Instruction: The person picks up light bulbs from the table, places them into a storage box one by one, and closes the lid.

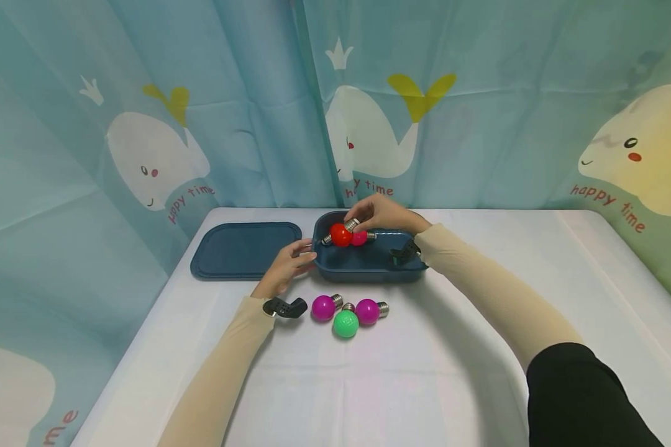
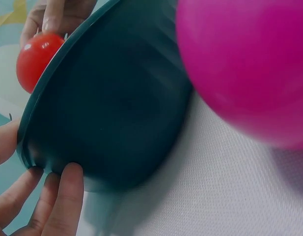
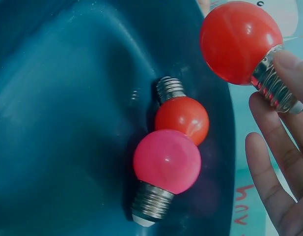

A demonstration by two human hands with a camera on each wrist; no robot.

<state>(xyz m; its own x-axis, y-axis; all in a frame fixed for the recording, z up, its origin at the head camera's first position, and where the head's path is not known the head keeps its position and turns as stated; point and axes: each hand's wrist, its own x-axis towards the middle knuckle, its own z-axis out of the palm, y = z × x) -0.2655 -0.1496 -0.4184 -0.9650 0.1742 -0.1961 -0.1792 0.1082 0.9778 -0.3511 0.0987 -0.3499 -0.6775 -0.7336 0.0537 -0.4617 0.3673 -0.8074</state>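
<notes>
My right hand point(image 1: 384, 213) pinches a red light bulb point(image 3: 241, 43) by its silver screw base. It holds the bulb over the left end of a dark blue container point(image 1: 369, 275). Inside, a pink bulb point(image 3: 167, 161) lies against an orange-red bulb point(image 3: 182, 118). At the container's left end, my left hand point(image 1: 288, 267) holds its wall, thumb at the rim and fingertips on the outer side. In front of the container, two magenta bulbs, the left one point(image 1: 323, 308) and the right one point(image 1: 367, 311), lie with a green bulb point(image 1: 345, 324) between them.
A dark blue lid point(image 1: 246, 250) lies flat to the left of the container on the white table point(image 1: 402, 385). A light blue curtain point(image 1: 257, 112) with whale prints hangs along the back and left sides.
</notes>
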